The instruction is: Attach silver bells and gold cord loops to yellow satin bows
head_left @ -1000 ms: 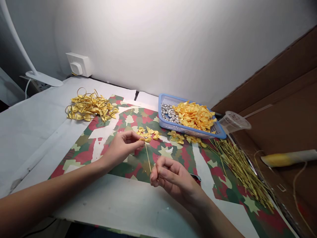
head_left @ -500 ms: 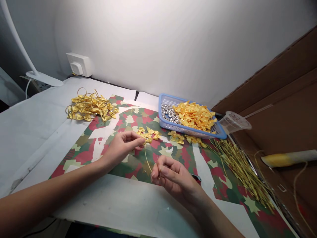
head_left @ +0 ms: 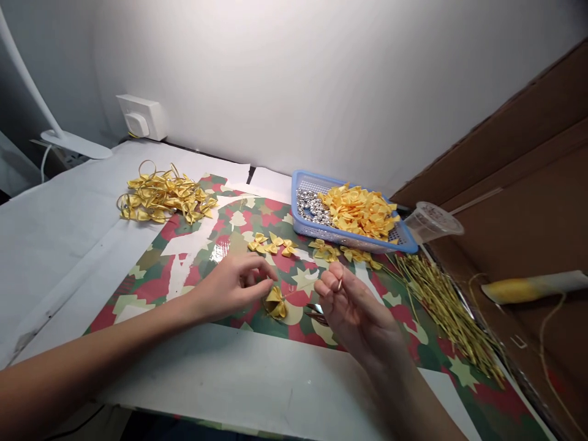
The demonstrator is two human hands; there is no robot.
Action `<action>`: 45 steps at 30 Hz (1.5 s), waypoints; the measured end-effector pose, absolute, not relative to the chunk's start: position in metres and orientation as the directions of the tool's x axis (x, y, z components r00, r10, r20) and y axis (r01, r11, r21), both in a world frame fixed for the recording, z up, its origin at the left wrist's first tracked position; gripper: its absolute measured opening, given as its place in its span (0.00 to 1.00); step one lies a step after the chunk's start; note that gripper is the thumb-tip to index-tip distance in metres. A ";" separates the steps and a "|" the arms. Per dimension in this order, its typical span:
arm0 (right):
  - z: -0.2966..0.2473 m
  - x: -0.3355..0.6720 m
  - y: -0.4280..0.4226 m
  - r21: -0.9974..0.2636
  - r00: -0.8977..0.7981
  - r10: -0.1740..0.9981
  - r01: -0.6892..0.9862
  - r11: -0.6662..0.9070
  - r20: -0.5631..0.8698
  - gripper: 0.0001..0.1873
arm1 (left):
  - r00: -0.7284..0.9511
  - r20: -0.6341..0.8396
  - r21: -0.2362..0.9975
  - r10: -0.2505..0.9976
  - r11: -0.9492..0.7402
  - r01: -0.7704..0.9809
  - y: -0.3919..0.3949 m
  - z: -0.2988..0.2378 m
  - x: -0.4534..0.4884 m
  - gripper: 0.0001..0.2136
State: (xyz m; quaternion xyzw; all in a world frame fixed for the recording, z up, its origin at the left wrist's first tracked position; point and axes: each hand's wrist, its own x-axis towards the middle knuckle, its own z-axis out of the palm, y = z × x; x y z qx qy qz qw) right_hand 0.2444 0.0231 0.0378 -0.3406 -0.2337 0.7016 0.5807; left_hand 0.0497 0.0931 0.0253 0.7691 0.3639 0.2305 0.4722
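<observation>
My left hand [head_left: 243, 283] is closed, thumb and forefinger at the upper edge of a yellow ribbon bow [head_left: 276, 304] just over the patterned sheet. A thin strand runs from this bow toward my right hand [head_left: 356, 306]. That hand pinches the thin golden cord [head_left: 340, 284] between thumb and fingers; only a short shiny bit shows. Beyond my hands lie several finished-looking yellow bows [head_left: 274, 243] in a row. A small metal tool [head_left: 316, 313] lies partly hidden behind my right hand, its kind unclear.
A blue basket [head_left: 353, 241] holds yellow ribbon pieces and silvery beads. Golden stems [head_left: 452, 318] lie to the right, by a clear plastic cup [head_left: 434, 220] and cardboard wall. Bows with golden loops [head_left: 165, 195] are heaped back left, near a white lamp base [head_left: 76, 145].
My right hand has moved up and to the right, drawing the strand out sideways. The bow at my left hand has come lower and nearer, its folds now showing.
</observation>
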 end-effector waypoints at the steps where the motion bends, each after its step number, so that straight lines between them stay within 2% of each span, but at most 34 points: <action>1: 0.038 0.244 0.023 -0.723 -0.087 0.973 -0.656 -0.217 -0.213 0.12 | 0.618 0.060 0.871 0.784 -0.344 0.352 0.093 0.025 0.050 0.05; 6: 0.038 0.242 0.023 -0.702 -0.106 0.975 -0.679 -0.215 -0.196 0.10 | 0.612 0.322 0.740 0.722 -0.596 0.313 0.089 0.025 0.051 0.06; 9: 0.037 0.240 0.022 -0.735 -0.124 0.975 -0.641 -0.220 -0.184 0.09 | 0.654 0.403 0.653 0.640 -0.702 0.285 0.086 0.024 0.054 0.06; 15: 0.035 0.234 0.020 -0.755 -0.212 0.969 -0.612 -0.236 -0.131 0.08 | 0.703 0.412 0.569 0.580 -0.766 0.299 0.084 0.021 0.057 0.08; 20: 0.037 0.234 0.018 -0.784 -0.245 0.964 -0.576 -0.231 -0.104 0.09 | 0.713 0.386 0.580 0.585 -0.755 0.306 0.086 0.019 0.057 0.08; 28: 0.041 0.240 0.015 -0.836 -0.193 0.980 -0.531 -0.139 -0.040 0.12 | 0.706 0.356 0.600 0.612 -0.729 0.330 0.089 0.018 0.056 0.07; 45: 0.039 0.245 0.023 -0.810 0.019 0.997 -0.585 -0.046 -0.070 0.10 | 0.716 0.343 0.601 0.609 -0.727 0.331 0.087 0.017 0.054 0.06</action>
